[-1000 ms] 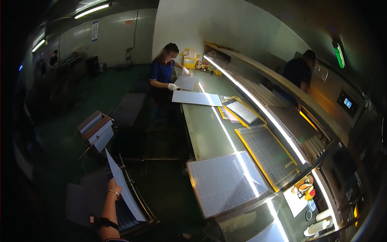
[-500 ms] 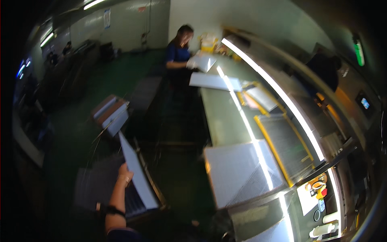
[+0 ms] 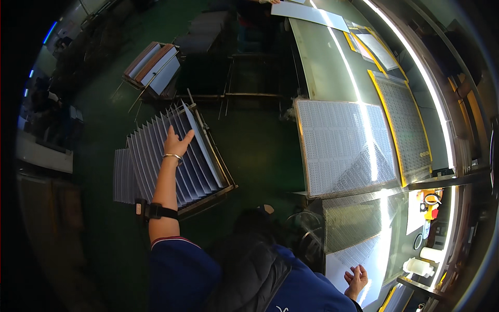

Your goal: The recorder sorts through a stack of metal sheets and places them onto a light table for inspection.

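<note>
My left hand (image 3: 178,143) is stretched out over a rack of upright thin sheets (image 3: 148,151), its thumb and fingers apart and nothing held in it. The sheets stand side by side with gaps between them. At the rack's right end, a pale flat sheet (image 3: 202,140) leans along the metal frame (image 3: 215,143), just right of my left hand. My right hand (image 3: 356,281) is low at the right, over a white sheet (image 3: 340,268) on the worktable. Its fingers are slightly bent and spread, with nothing visible in them.
A patterned panel (image 3: 343,145) lies on the worktable, beside a yellow-edged mesh screen (image 3: 403,125). Bright tube lights (image 3: 423,67) run above the table's right side. A second rack with boards (image 3: 153,65) stands on the floor beyond. Another person's hand (image 3: 270,1) shows at the top edge.
My left hand has let go of the pale sheet, which now stands at the rack's right end. The view has tilted down, and my right hand has come into sight.
</note>
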### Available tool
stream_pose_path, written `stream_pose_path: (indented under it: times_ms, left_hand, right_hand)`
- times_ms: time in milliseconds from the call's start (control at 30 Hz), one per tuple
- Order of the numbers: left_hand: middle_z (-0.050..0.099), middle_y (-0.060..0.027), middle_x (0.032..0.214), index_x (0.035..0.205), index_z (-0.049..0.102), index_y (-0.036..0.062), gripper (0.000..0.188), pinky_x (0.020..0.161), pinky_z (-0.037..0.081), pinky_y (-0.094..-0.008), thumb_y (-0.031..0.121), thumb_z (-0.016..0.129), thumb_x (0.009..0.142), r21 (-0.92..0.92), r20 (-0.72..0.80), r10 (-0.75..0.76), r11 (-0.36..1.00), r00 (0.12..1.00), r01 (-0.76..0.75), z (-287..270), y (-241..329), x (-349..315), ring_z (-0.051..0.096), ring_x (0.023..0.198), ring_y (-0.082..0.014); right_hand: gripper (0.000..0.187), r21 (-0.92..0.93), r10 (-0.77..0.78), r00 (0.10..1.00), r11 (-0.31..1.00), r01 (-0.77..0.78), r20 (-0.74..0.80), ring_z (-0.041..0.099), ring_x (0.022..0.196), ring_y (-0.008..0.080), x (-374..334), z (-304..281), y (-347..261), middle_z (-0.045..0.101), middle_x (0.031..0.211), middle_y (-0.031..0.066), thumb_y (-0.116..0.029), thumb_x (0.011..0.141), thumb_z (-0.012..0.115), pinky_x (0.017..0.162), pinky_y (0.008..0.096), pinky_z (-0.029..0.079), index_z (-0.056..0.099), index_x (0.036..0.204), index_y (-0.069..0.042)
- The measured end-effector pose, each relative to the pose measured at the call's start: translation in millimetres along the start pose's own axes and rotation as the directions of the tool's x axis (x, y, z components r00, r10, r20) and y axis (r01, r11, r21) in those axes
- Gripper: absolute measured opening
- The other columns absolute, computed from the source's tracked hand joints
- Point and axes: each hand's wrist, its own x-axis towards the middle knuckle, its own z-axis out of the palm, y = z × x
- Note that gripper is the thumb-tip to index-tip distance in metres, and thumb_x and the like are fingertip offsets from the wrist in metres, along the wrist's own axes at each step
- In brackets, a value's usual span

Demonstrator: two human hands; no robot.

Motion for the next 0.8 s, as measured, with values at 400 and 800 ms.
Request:
stream_pose_path:
  times_ms: [400,800]
  left_hand:
    - [0.039,-0.0159,0.132,0.131,0.036,0.0102,0.072,0.105,0.021,-0.048,0.032,0.069,0.07,-0.544,0.287,0.873,-0.189,-0.393,-0.817,94,68,-312,0.035,0.124,-0.0306]
    - [0.058,-0.0125,0.108,0.111,0.055,0.0044,0.032,0.08,0.049,-0.033,0.009,0.054,0.079,-0.485,0.338,0.749,-0.381,-0.57,-0.787,119,99,-363,0.059,0.097,-0.024]
  right_hand:
    - [0.034,0.373,0.242,0.937,0.869,-0.326,0.253,0.052,0.092,0.0203,16,-23,33,0.046,0.112,0.0152,-0.005,0.086,0.05,0.087,0.0346,0.048,0.042,0.116,0.01]
    - [0.035,0.315,-0.312,0.948,0.908,0.275,0.071,0.057,0.098,0.0255,-99,-102,25,0.053,0.115,0.0196,-0.022,0.086,0.052,0.081,0.0295,0.047,0.054,0.114,0.001]
